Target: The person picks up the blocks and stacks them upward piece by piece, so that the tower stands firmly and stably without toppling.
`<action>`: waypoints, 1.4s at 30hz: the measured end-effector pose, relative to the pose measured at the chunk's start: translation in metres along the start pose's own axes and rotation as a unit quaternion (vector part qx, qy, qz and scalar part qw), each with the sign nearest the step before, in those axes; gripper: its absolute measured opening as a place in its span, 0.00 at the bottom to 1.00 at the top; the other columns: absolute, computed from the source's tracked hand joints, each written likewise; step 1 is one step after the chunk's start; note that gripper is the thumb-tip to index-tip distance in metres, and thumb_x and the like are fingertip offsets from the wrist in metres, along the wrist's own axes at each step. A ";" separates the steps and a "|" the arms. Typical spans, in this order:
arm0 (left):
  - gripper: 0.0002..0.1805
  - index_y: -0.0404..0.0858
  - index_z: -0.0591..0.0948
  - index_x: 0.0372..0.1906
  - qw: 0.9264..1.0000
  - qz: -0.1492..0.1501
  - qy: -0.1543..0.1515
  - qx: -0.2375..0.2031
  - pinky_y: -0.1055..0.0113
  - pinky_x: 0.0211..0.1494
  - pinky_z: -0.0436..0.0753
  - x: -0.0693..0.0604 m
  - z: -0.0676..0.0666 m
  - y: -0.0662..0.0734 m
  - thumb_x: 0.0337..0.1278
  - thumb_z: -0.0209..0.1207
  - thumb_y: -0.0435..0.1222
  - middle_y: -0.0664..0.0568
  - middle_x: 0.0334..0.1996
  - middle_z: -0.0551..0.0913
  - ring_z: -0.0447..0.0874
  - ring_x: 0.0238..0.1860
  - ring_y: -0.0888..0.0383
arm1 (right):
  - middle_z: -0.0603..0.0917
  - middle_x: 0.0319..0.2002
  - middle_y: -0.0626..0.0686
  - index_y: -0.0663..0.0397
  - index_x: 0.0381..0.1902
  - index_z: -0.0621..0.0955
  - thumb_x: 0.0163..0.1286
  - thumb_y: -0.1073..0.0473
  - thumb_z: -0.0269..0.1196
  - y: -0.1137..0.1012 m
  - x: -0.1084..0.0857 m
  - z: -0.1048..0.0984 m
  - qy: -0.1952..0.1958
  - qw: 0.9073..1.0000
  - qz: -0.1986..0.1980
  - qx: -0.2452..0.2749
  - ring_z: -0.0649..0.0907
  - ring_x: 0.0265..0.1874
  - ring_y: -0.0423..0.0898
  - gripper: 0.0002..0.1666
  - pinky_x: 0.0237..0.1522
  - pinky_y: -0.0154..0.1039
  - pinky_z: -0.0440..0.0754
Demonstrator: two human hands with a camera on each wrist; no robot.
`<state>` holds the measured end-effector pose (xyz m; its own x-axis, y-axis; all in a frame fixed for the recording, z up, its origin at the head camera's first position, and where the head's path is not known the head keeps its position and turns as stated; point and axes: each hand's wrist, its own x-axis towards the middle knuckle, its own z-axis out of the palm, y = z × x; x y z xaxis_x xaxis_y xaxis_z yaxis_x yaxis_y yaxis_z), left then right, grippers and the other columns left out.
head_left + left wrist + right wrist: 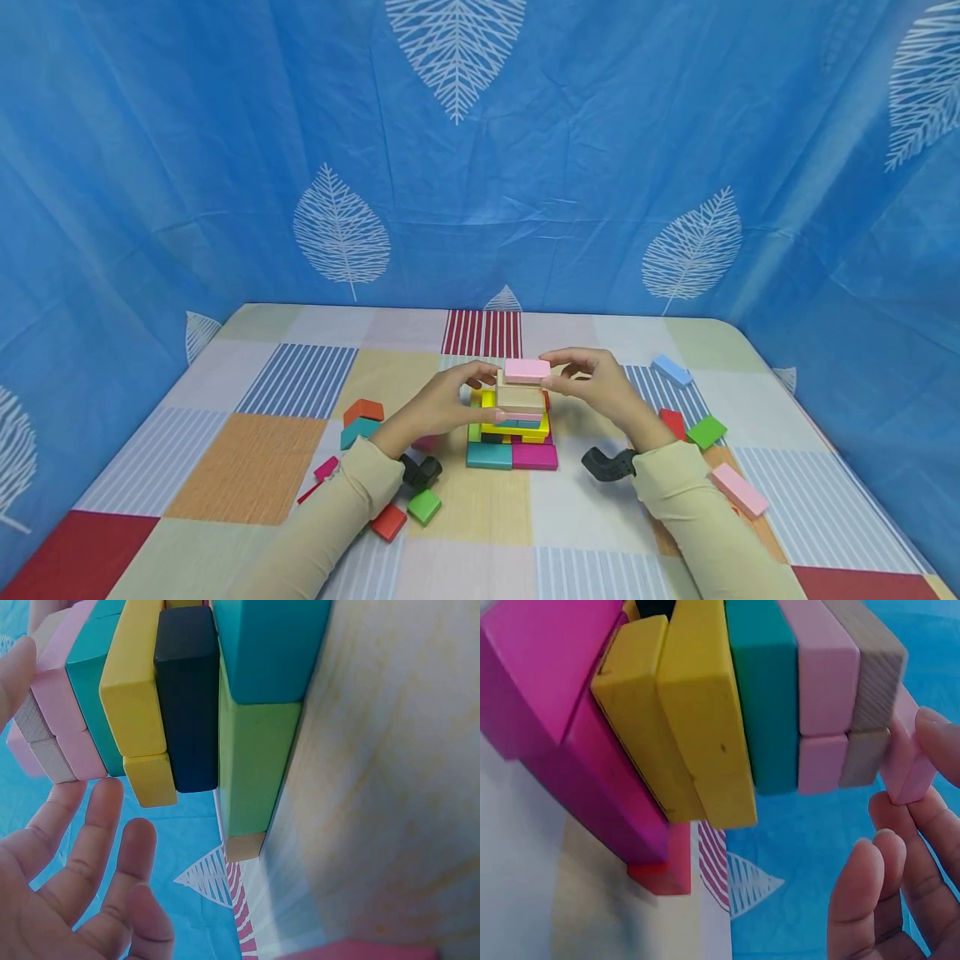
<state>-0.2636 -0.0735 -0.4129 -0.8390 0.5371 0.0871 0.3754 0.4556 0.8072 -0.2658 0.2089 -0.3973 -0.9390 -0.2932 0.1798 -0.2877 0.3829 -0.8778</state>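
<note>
A layered stack of coloured wooden blocks stands on the table. Teal [489,456] and magenta [535,457] blocks lie at its base, with yellow blocks [517,431], teal and pink layers and plain wood blocks [520,398] higher up. On top is a pink block [527,371], pinched at its right end between the thumb and fingers of my right hand [600,385]. My left hand [446,400] holds the upper stack from the left, thumb at the front and fingers behind. In the left wrist view its fingertips [105,796] meet the pink and wood layers [79,754].
Loose blocks lie left of the stack, among them orange [363,410], teal [358,432], red [388,522] and green [424,507]. To the right are blue [671,371], green [707,432], red [672,422] and pink [739,490] ones. A blue curtain [525,208] surrounds the table.
</note>
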 end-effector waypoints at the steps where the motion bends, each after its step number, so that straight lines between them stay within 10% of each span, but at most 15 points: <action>1: 0.36 0.36 0.77 0.73 1.000 0.002 0.000 0.001 0.40 0.65 0.81 0.000 0.000 0.000 0.64 0.75 0.43 0.43 0.65 0.83 0.78 0.64 0.44 | 0.89 0.50 0.61 0.68 0.59 0.87 0.69 0.66 0.74 0.000 0.001 0.001 -0.003 1.000 0.000 0.001 0.82 0.42 0.49 0.21 0.43 0.38 0.82; 28: 0.37 0.35 0.77 0.73 1.000 0.006 0.001 0.009 0.40 0.67 0.80 0.003 -0.001 0.003 0.63 0.76 0.43 0.42 0.65 0.83 0.79 0.64 0.44 | 0.88 0.54 0.64 0.71 0.64 0.82 0.71 0.64 0.72 -0.002 0.001 0.004 -0.030 0.999 0.021 0.033 0.84 0.42 0.50 0.27 0.45 0.36 0.85; 42: 0.38 0.34 0.76 0.74 1.000 -0.005 0.001 0.011 0.42 0.65 0.82 0.002 -0.003 0.003 0.63 0.76 0.44 0.42 0.65 0.82 0.79 0.65 0.44 | 0.87 0.55 0.69 0.73 0.63 0.82 0.76 0.66 0.68 0.008 -0.044 -0.044 -0.023 0.999 0.005 -0.032 0.86 0.43 0.39 0.22 0.45 0.35 0.88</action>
<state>-0.2649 -0.0733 -0.4087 -0.8439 0.5304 0.0808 0.3758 0.4770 0.7945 -0.2356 0.2631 -0.3932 -0.9322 -0.3295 0.1497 -0.2919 0.4399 -0.8493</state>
